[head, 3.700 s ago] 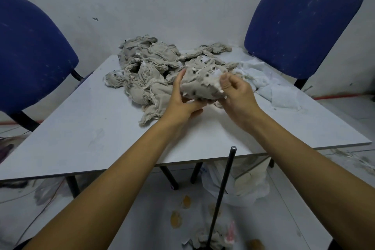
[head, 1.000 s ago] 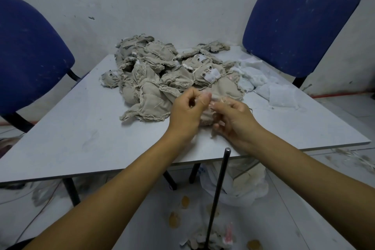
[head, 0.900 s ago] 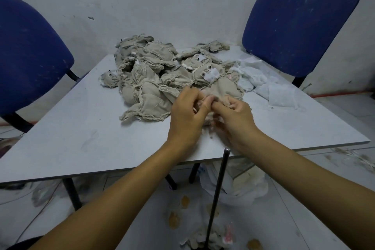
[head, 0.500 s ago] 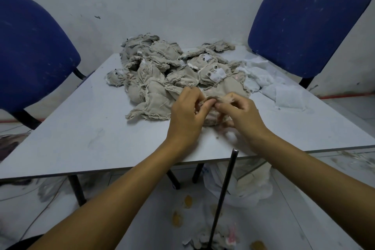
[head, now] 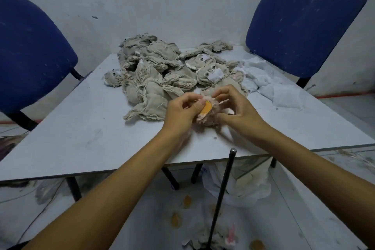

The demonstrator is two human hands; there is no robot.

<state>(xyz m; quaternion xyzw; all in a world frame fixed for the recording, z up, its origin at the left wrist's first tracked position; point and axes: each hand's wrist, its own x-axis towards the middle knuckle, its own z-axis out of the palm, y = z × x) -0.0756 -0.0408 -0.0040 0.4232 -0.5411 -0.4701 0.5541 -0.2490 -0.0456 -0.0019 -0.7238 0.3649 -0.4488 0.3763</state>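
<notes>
One orange disc [head: 205, 107] is pinched in the grip of the left hand [head: 180, 113] against one pinkish fuzzy piece [head: 209, 121]. That piece is gripped by the right hand [head: 238, 111], low over the surface [head: 81, 138]. Two blue chairs [head: 30, 57] [head: 304, 22] are seen behind.

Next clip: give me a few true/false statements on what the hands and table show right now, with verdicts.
1. The left hand and right hand both hold a fuzzy pinkish piece with an orange disc on it. True.
2. The beige fabric pile lies on the floor. False: it lies on the table.
3. Two blue chairs stand by the table, a left chair and a right chair. True.
4. The white scraps lie left of the pile. False: they lie to its right.
</notes>
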